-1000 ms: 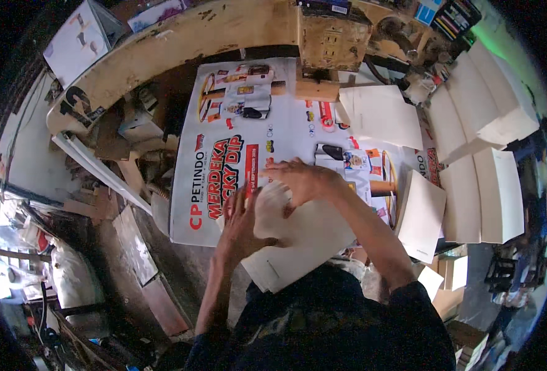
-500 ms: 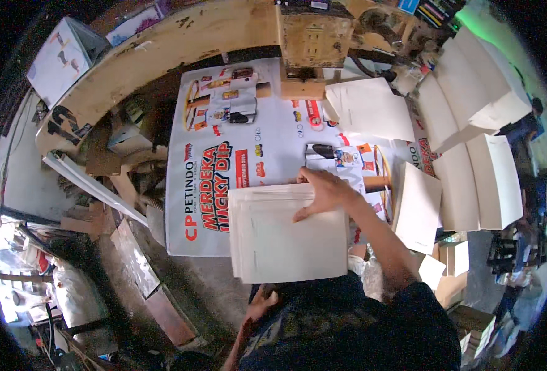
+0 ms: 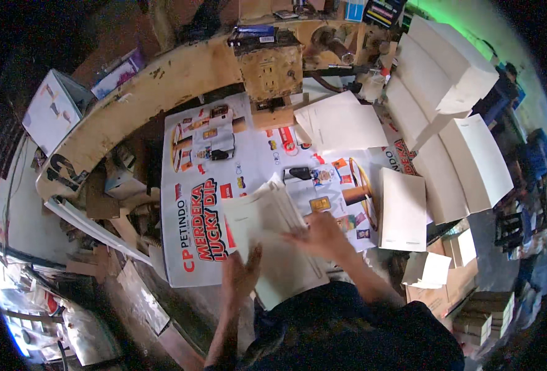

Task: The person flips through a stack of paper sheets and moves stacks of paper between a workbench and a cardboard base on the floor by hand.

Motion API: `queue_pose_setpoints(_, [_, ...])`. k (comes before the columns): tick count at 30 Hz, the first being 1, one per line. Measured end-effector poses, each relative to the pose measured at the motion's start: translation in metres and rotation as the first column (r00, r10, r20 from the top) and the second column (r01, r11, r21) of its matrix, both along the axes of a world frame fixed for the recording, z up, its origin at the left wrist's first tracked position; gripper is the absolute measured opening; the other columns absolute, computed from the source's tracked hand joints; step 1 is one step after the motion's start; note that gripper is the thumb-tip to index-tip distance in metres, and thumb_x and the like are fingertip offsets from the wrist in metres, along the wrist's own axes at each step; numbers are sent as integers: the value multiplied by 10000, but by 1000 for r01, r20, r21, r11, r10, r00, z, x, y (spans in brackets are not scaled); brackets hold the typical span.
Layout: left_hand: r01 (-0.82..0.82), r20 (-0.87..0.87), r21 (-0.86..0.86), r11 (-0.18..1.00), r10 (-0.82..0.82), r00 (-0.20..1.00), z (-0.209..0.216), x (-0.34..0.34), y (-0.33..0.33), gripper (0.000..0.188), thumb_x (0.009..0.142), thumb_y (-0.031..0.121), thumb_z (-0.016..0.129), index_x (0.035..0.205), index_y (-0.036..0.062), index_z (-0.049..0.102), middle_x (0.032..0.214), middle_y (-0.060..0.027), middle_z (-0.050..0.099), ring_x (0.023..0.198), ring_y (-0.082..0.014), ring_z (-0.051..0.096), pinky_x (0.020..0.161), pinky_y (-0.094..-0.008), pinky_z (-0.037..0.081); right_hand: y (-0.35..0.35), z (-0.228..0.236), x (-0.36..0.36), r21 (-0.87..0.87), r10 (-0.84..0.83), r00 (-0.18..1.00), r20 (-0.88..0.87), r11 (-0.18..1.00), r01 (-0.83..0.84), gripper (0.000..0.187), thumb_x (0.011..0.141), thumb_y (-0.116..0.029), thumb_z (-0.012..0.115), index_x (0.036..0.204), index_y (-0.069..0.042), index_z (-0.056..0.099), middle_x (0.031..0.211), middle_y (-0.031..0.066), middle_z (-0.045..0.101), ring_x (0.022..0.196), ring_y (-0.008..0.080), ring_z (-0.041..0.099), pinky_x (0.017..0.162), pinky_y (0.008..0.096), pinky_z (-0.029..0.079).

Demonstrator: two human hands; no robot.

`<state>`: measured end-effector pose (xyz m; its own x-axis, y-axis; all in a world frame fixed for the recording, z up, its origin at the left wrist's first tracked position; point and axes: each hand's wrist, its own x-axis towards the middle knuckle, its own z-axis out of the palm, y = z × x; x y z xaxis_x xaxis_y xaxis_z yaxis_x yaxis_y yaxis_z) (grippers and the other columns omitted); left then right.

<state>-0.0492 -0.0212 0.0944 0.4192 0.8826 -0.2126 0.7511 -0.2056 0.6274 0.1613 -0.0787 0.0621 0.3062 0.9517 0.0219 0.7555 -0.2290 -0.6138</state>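
Note:
A stack of off-white paper sheets (image 3: pixel 290 272) is tilted in front of my body, its upper edges uneven and fanned. My left hand (image 3: pixel 241 275) is at the stack's lower left edge, thumb in front, its other fingers mostly hidden. On the opposite side, my right hand (image 3: pixel 324 238) grips the right edge, its thumb reaching over the front sheet. Both hands are somewhat smeared by motion. Below the stack lies a printed banner (image 3: pixel 258 154) that covers the work table.
Loose pale sheets (image 3: pixel 344 123) lie at the far middle, and a smaller pile (image 3: pixel 403 210) lies to the right. Tall paper stacks (image 3: pixel 431 167) line the right side. A worn machine with a metal box (image 3: pixel 270 71) stands at the back. Cartons (image 3: pixel 483 315) sit low on the right.
My left hand has risen from below to the stack's left edge. My right hand has moved from the top down to the right edge. The stack is now tilted and its sheets fanned.

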Motion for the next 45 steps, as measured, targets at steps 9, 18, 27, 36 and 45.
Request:
queue_pose_setpoints(9, [-382,588,55,922,279,759,-53,-35,27,432,905,139,685,1261,-40,517,1207,-164,608,1055,-247,586,949,-399,468,-13,43,5,340,-23,943,-332,929,143,227,832,-180,753,919,12,669,726,97,678,607,122,637,521,293,480])
queue_pose_setpoints(18, [-23,773,128,992,-85,629,-74,-37,51,700,799,66,777,1368,19,373,1315,-154,521,1187,-256,542,952,-393,498,-23,11,29,522,271,838,-474,853,19,894,740,-239,826,1458,-18,340,1522,198,336,1402,301,350,1114,408,329])
queue_pose_setpoints(27, [-239,869,-244,940,321,377,-68,-19,58,1096,753,214,823,1539,77,71,1534,-164,246,1367,-300,331,1059,-464,384,8,50,-2,664,350,799,-488,744,79,1225,649,-275,855,1520,49,57,1585,208,161,1463,290,176,1182,395,114])
queue_pose_setpoints(36, [-197,992,11,980,13,122,-15,37,40,522,1008,388,443,1370,13,431,1326,-137,497,1219,-248,503,1062,-416,373,8,68,15,519,432,733,-525,846,-127,1186,670,-321,825,1544,-31,78,1564,216,224,1442,294,236,1164,401,220])
queue_pose_setpoints(45, [-439,851,12,898,222,477,-1,29,39,574,968,435,501,1352,9,498,1298,-122,521,1210,-230,506,1067,-399,368,-11,165,-11,239,225,843,488,895,-378,1065,683,-205,798,1507,23,163,1547,281,194,1454,410,177,1189,501,160])
